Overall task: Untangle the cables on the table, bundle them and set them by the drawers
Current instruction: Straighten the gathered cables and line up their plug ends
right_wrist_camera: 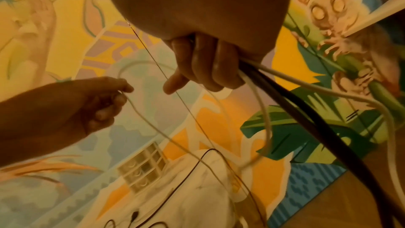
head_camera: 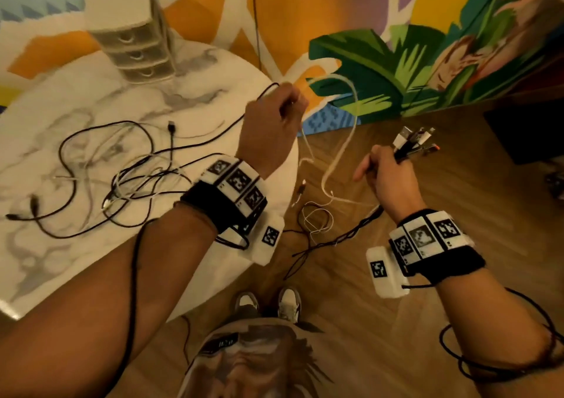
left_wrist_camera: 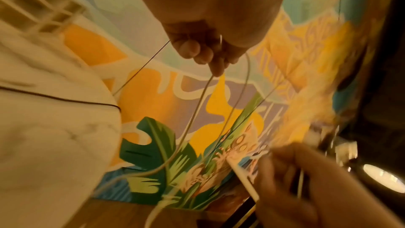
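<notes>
A tangle of black and white cables (head_camera: pixel 122 180) lies on the round marble table (head_camera: pixel 91 269). My left hand (head_camera: pixel 274 116) is raised past the table's right edge and pinches a thin white cable (head_camera: pixel 356 107) together with a black cable (head_camera: pixel 265 91) that runs back to the tangle. The left fingers (left_wrist_camera: pixel 203 55) curl round that white cable (left_wrist_camera: pixel 197 103). My right hand (head_camera: pixel 387 174), over the floor, grips a bundle of cable ends (head_camera: pixel 412 142) with plugs sticking up. Its fingers (right_wrist_camera: pixel 208 65) wrap black and white cables (right_wrist_camera: pixel 285 93). The left hand (right_wrist_camera: pixel 105 96) shows beside it.
White plastic drawers (head_camera: pixel 134 43) stand at the table's far edge, against a painted wall. Loose cable loops (head_camera: pixel 317 220) hang from the bundle down over the wooden floor. My shoes (head_camera: pixel 287 303) are below. A dark object (head_camera: pixel 531 135) stands at right.
</notes>
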